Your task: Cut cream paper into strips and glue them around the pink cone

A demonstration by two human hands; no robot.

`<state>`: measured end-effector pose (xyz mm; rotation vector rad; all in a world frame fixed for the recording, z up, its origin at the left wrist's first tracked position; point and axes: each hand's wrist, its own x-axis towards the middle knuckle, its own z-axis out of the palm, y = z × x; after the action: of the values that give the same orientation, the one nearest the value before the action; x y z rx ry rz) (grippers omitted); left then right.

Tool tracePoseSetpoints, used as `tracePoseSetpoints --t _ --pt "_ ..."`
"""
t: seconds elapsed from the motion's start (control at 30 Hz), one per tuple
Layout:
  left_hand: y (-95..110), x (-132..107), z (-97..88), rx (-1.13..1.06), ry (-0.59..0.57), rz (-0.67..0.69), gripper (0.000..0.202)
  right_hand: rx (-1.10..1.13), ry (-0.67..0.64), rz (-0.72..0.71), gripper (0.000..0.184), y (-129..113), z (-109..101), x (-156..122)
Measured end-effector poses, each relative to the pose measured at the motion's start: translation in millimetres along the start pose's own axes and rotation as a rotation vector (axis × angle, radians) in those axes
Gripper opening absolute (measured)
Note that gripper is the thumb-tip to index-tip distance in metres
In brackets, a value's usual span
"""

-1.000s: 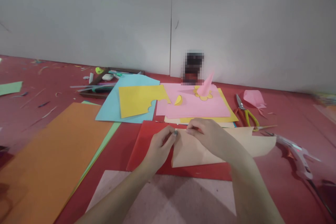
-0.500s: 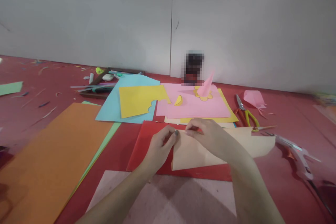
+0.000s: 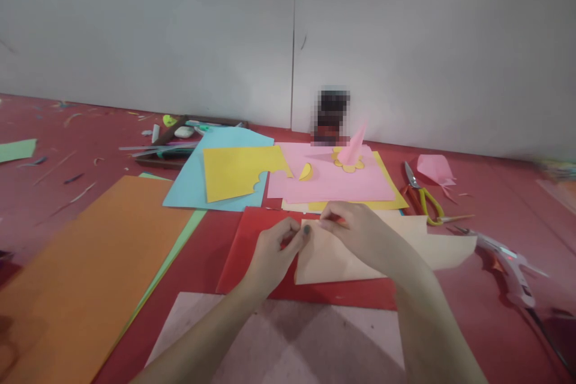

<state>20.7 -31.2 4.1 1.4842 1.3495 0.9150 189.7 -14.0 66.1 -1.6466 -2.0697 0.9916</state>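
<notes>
A beige paper sheet (image 3: 333, 261), curled into a loose cone shape, lies on a red sheet (image 3: 252, 252) in front of me. My left hand (image 3: 274, 255) is closed, its thumb and fingers pinching the beige paper's top left corner. Beside it, my right hand (image 3: 360, 234) pinches the same upper edge, fingers pressed together on the paper. The two hands nearly touch at the corner. The paper's right end (image 3: 450, 249) curls up off the floor.
Orange sheet (image 3: 90, 270) at left, blue (image 3: 216, 150), yellow (image 3: 234, 174) and pink sheets (image 3: 333, 183) behind, with a pink cone (image 3: 353, 147) on a yellow flower. Scissors (image 3: 420, 192) and a glue gun (image 3: 508, 267) lie at right. A tray of tools (image 3: 171, 144) sits near the white wall.
My hands have shifted very slightly while pinching the beige paper's corner; the paper's right end has moved a little. Nothing else has changed.
</notes>
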Motion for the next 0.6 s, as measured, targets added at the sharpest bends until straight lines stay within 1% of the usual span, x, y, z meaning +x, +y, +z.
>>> tracePoseSetpoints --t 0.2,0.6 --pt "-1.4 -0.5 -0.1 0.048 0.025 0.021 0.034 -0.007 0.005 0.002 0.016 -0.3 -0.5 -1.0" --pt "-0.9 -1.0 -0.4 0.07 0.004 0.055 0.033 0.002 0.0 -0.024 0.016 0.4 0.0 -0.1"
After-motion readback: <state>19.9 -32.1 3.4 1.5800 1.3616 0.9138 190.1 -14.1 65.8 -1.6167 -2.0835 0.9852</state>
